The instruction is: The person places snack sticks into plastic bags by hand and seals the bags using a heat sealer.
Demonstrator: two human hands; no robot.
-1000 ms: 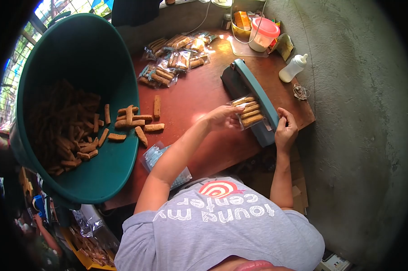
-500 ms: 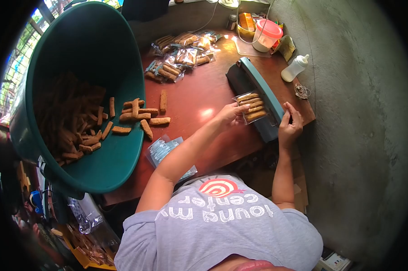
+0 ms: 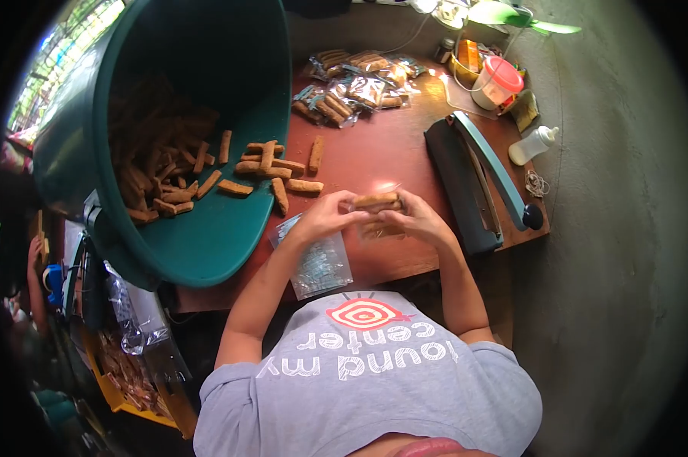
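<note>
In front of my chest, a clear bag of brown biscuit sticks (image 3: 377, 201) is held between both hands, slightly blurred. My left hand (image 3: 325, 218) grips its left side, and my right hand (image 3: 420, 218) has its fingers closed on the right side. To the right of my right hand stands a bag sealer (image 3: 466, 186) with its teal arm (image 3: 500, 167) raised. A stack of clear printed bags (image 3: 321, 266) lies by my left forearm. Loose biscuit sticks (image 3: 304, 186) spill from a tilted green tub (image 3: 207, 251) on the left.
Filled bags (image 3: 359, 87) are piled at the back of the red table (image 3: 382, 145). A pink-lidded container (image 3: 498, 82), a baby bottle (image 3: 533, 145) and a coil of string (image 3: 536, 183) line the right side by the wall. Green fan blades (image 3: 504, 14) show at top right.
The filled bag has moved left from the sealer to in front of my chest. My right hand has left the sealer arm, now raised, and joined my left on the bag.
</note>
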